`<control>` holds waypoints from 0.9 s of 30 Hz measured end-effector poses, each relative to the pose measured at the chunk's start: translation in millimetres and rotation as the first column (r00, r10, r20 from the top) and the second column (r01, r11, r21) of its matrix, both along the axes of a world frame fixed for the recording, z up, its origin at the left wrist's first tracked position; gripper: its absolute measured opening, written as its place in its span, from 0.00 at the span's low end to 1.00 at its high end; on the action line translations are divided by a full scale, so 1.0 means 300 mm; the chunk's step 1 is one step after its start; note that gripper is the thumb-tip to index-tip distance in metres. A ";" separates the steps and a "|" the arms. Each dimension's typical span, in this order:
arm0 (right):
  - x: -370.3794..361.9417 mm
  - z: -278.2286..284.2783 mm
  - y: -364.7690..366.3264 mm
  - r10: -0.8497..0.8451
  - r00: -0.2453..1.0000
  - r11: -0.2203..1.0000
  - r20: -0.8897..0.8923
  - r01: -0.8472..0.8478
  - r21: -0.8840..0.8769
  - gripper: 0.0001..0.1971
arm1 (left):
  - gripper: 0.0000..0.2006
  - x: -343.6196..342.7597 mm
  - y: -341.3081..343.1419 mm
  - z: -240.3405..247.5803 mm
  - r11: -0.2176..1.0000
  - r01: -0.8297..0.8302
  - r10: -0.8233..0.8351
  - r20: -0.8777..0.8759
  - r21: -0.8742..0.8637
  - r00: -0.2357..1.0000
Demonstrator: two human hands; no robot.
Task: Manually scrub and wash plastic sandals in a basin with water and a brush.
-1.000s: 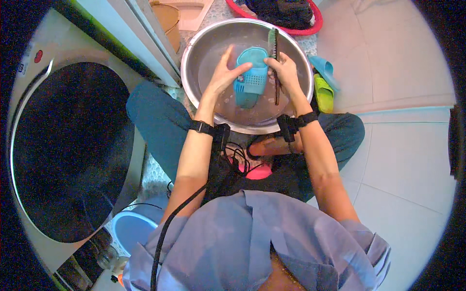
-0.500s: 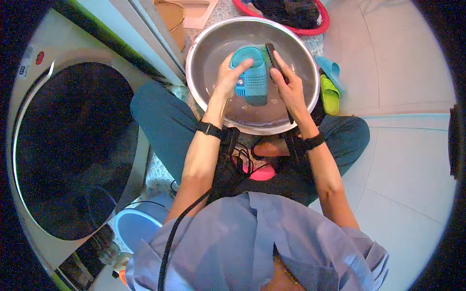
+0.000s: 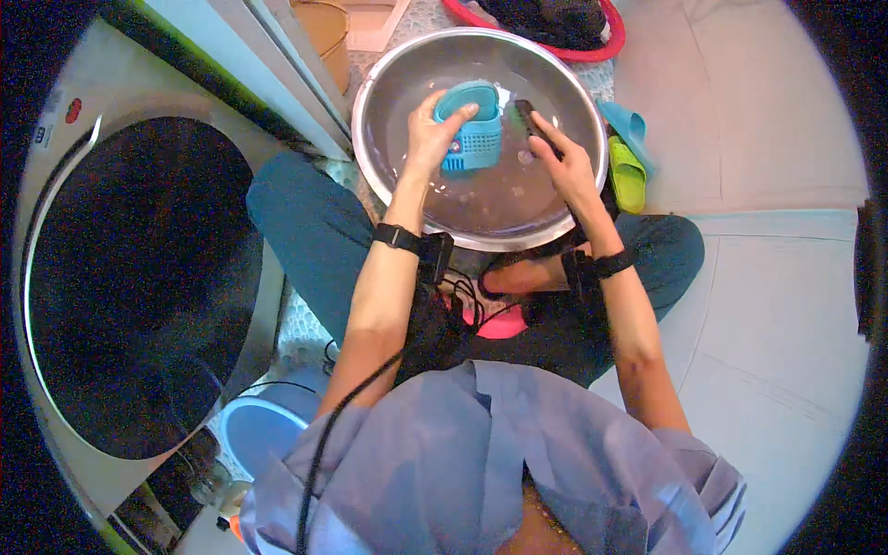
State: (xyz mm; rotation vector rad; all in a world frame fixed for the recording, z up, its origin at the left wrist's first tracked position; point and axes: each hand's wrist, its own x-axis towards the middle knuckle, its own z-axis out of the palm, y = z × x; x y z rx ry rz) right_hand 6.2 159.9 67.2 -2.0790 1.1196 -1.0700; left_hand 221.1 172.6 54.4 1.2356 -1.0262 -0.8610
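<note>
A wide metal basin (image 3: 527,242) holds cloudy greyish water with a few patches of foam. Over it my left hand (image 3: 431,135) grips a teal slipper (image 3: 479,148), thumb pressed on its upper edge and the perforated strap toward me. Much of the sole is out of sight. In my right hand (image 3: 570,168) is a dark-handled scrubbing brush (image 3: 525,113) with greenish bristles, held to the right of the slipper and apart from it. My fingers wrap its handle, hiding part of it.
To the basin's right lie a light blue slipper (image 3: 627,129) and a lime green slipper (image 3: 628,180). Behind is a red tub (image 3: 610,46) with dark items. A front-loading washer's dark round door (image 3: 139,287) stands left; a blue bucket (image 3: 242,427) sits near my left side.
The slipper has tilted and shifted slightly up and left. My right hand has moved right and a little down, turning the brush and drawing it away from the slipper.
</note>
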 end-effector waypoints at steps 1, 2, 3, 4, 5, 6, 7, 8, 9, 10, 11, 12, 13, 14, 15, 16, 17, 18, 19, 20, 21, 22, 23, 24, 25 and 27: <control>-0.002 0.008 0.008 -0.041 0.997 0.994 0.068 0.034 0.107 0.23 | 0.16 0.010 -0.011 0.017 0.996 -0.009 0.013 0.051 -0.090 0.999; -0.005 0.014 0.025 -0.089 0.988 0.975 0.130 0.059 0.215 0.23 | 0.15 0.013 -0.005 0.026 0.996 -0.016 0.025 0.108 -0.088 0.994; 0.012 0.044 0.048 -0.152 0.970 0.941 0.188 0.083 0.329 0.22 | 0.16 0.000 0.009 0.037 0.999 -0.019 0.026 0.139 -0.051 0.990; 0.035 0.070 0.050 -0.115 0.972 0.957 0.206 0.053 0.285 0.22 | 0.16 -0.022 0.023 0.051 1.000 -0.015 0.017 0.174 -0.012 0.985; 0.052 0.076 0.040 -0.101 0.979 0.971 0.178 0.058 0.232 0.22 | 0.17 -0.040 0.028 0.056 1.000 -0.012 0.006 0.208 0.026 0.978; 0.071 0.085 0.020 -0.082 0.985 0.983 0.149 0.055 0.174 0.21 | 0.18 -0.047 0.020 0.053 0.999 -0.029 0.037 0.226 -0.039 0.973; 0.090 0.081 0.009 -0.068 0.994 0.997 0.091 0.066 0.030 0.21 | 0.17 -0.044 0.019 0.048 0.998 -0.042 0.053 0.257 -0.051 0.965; 0.106 0.073 0.005 -0.079 0.996 0.990 0.034 0.082 -0.114 0.21 | 0.17 -0.038 0.019 0.044 0.997 -0.053 0.069 0.286 -0.064 0.956; 0.126 0.081 0.018 -0.087 0.993 0.990 -0.078 0.078 -0.118 0.21 | 0.16 -0.032 0.021 0.036 0.995 -0.074 0.093 0.311 -0.073 0.946; 0.148 0.110 0.046 -0.093 0.978 0.990 -0.187 0.071 -0.123 0.21 | 0.14 -0.033 0.022 0.030 0.993 -0.109 0.117 0.381 -0.042 0.917; 0.174 0.125 0.069 -0.099 0.951 0.990 -0.294 0.064 -0.128 0.21 | 0.13 -0.039 0.022 0.024 0.989 -0.146 0.137 0.449 -0.014 0.883; 0.209 0.115 0.086 -0.122 0.945 0.975 -0.303 0.056 -0.216 0.21 | 0.11 -0.039 0.023 0.014 0.983 -0.183 0.152 0.518 0.009 0.842; 0.226 0.116 0.093 -0.126 0.933 0.972 -0.337 0.048 -0.231 0.21 | 0.11 -0.030 0.023 0.003 0.983 -0.180 0.139 0.491 0.036 0.860; 0.241 0.119 0.098 -0.131 0.920 0.969 -0.370 0.039 -0.244 0.21 | 0.11 -0.018 0.021 -0.008 0.982 -0.176 0.128 0.463 0.062 0.877; 0.248 0.124 0.101 -0.136 0.904 0.966 -0.406 0.030 -0.255 0.20 | 0.11 -0.010 0.020 -0.009 0.981 -0.170 0.115 0.432 0.092 0.894; 0.232 0.131 0.093 -0.125 0.934 0.972 -0.335 0.048 -0.229 0.20 | 0.11 -0.010 0.017 -0.011 0.974 -0.217 0.148 0.532 0.069 0.834; 0.208 0.121 0.066 -0.152 0.940 0.977 -0.305 0.096 -0.191 0.19 | 0.12 -0.014 0.021 -0.015 0.977 -0.210 0.173 0.475 0.026 0.863; 0.165 0.110 0.020 -0.188 0.941 0.976 -0.280 0.148 -0.157 0.19 | 0.13 -0.033 0.019 -0.010 0.980 -0.198 0.190 0.411 -0.023 0.892; 0.125 0.102 -0.010 -0.225 0.941 0.972 -0.253 0.199 -0.125 0.19 | 0.13 -0.045 0.022 0.008 0.979 -0.192 0.206 0.344 -0.076 0.916; 0.083 0.089 -0.021 -0.188 0.922 0.981 -0.338 0.161 -0.107 0.19 | 0.15 -0.051 0.024 0.027 0.978 -0.190 0.209 0.317 -0.090 0.925; 0.085 0.080 -0.015 -0.190 0.953 0.979 -0.235 0.166 -0.119 0.19 | 0.15 -0.052 0.021 0.038 0.977 -0.185 0.209 0.290 -0.111 0.934; 0.092 0.070 -0.009 -0.190 0.973 0.976 -0.129 0.174 -0.130 0.20 | 0.15 -0.050 0.015 0.046 0.975 -0.179 0.208 0.262 -0.131 0.942; 0.097 0.060 -0.004 -0.188 0.982 0.973 -0.022 0.183 -0.140 0.20 | 0.15 -0.051 0.011 0.050 0.973 -0.173 0.205 0.234 -0.152 0.950; 0.124 0.113 0.034 -0.206 0.978 0.977 -0.036 0.208 0.041 0.19 | 0.15 -0.036 0.014 0.042 0.976 -0.171 0.204 0.280 -0.138 0.938; 0.146 0.142 0.062 -0.175 0.975 0.984 -0.138 0.175 -0.013 0.19 | 0.15 -0.034 0.012 0.022 0.970 -0.195 0.233 0.341 -0.141 0.911; 0.178 0.171 0.098 -0.136 0.931 0.989 -0.339 0.105 -0.108 0.19 | 0.14 -0.041 0.017 0.005 0.961 -0.233 0.277 0.460 -0.151 0.843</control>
